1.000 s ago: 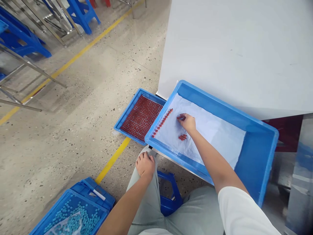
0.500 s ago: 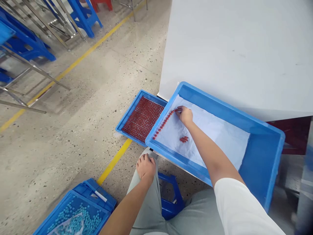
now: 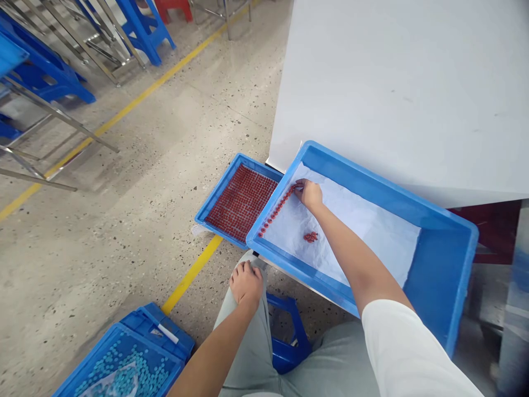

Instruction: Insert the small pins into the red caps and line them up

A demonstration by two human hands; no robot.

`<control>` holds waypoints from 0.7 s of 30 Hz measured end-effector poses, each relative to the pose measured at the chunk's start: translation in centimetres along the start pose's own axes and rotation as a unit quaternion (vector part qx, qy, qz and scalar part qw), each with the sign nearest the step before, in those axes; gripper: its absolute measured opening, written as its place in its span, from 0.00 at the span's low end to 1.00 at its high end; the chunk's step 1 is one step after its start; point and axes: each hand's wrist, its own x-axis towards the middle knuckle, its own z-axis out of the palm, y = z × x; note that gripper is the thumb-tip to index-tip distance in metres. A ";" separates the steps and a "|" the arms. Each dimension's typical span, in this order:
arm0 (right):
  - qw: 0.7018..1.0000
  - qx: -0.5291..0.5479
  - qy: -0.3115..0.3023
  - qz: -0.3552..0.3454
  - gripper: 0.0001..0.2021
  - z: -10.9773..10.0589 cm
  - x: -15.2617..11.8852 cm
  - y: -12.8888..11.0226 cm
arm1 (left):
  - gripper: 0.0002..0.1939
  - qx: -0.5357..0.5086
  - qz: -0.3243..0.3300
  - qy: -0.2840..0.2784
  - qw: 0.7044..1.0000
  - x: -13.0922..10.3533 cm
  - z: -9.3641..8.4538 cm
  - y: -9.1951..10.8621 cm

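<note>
Head view, right hand: we see the right hand (image 3: 309, 194) with its fingertips drawn narrow at the far end of the row of small red pieces (image 3: 281, 205); the fingers hide whether one is pinched.
Red row: it lies on the white paper liner (image 3: 363, 220), along the near-left wall of the large blue tray (image 3: 438, 264); a sideways brush of our fingertips could skew its far end.
Loose red cluster: the cluster (image 3: 311, 237) sits near our right forearm; a dropped wrist or sleeve could scatter it.
Paper liner: it looks wrinkled, so a tug or snag could shift row and cluster together.
Small blue tray: the tray (image 3: 219, 186), filled with red pieces, lies partly behind the large tray's edge; a knock there could disturb its rows.
Left hand: our left hand (image 3: 246, 282) rests loosely on the knee, fingers slightly spread, with nothing visible in it; a jolt of that knee might bump the large tray.
</note>
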 end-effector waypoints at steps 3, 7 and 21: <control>1.000 -0.003 -0.001 0.002 0.19 -0.2 -0.6 0.1 | 0.19 -0.001 -0.002 -0.001 1.000 0.0 -0.1 0.0; 1.000 -0.002 -0.006 0.001 0.19 -0.1 -1.2 0.2 | 0.19 -0.002 0.000 -0.001 1.000 -0.1 -0.1 0.0; 1.000 -0.011 0.009 0.001 0.16 0.6 -0.8 -0.5 | 0.19 -0.003 -0.003 0.003 1.000 0.0 -0.1 0.1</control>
